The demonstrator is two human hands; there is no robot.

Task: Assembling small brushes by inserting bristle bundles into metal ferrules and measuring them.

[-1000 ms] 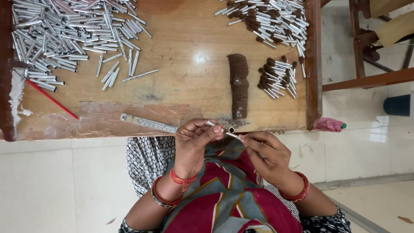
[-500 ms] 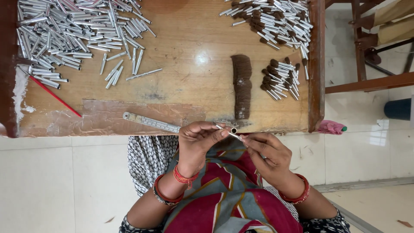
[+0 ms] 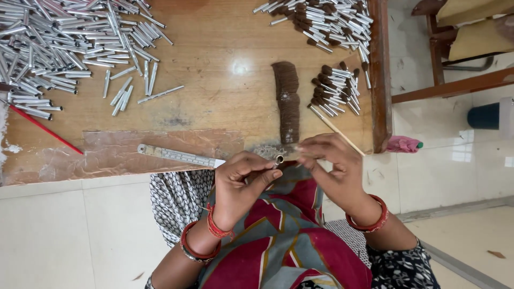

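Observation:
My left hand (image 3: pixel 243 179) pinches a small silver metal tube (image 3: pixel 279 159), its open end facing up, just below the table's front edge. My right hand (image 3: pixel 329 166) is closed beside it, fingertips close to the tube, and holds a thin pale stick (image 3: pixel 337 130) that slants up over the table. Whether the right fingers also hold fibre is hidden. A dark brown bundle of hair (image 3: pixel 288 100) lies on the wooden table (image 3: pixel 214 80) just above my hands.
A large heap of empty silver tubes (image 3: pixel 59 43) covers the table's left. Finished tubes with brown tufts (image 3: pixel 332 91) lie at the right, more at the top right (image 3: pixel 326 18). A steel ruler (image 3: pixel 179 156) and a red stick (image 3: pixel 45 130) lie near the front edge. A pink cloth (image 3: pixel 402 144) lies beside the table.
The view has shifted slightly. My hands stay together at the table edge; the right hand has turned and drawn a little away from the tube in my left hand.

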